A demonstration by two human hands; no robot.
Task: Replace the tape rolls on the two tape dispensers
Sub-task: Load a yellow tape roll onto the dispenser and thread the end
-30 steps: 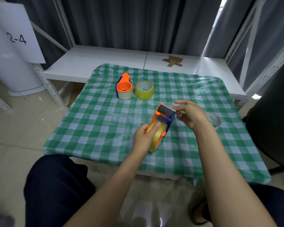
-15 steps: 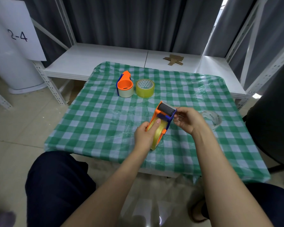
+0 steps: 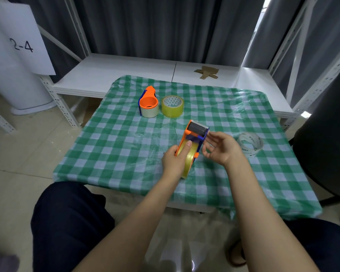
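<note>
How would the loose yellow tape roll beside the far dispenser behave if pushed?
The yellow tape roll lies flat, hole up, so it would probably slide rather than roll. Wound on a core, it is likely stiff. The glossy tablecloth may let it slip.

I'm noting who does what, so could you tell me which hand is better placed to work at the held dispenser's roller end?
Right. The right hand hovers beside the roller end, seemingly holding nothing; the left hand grips the dispenser, thumb on its yellow roll.
</note>
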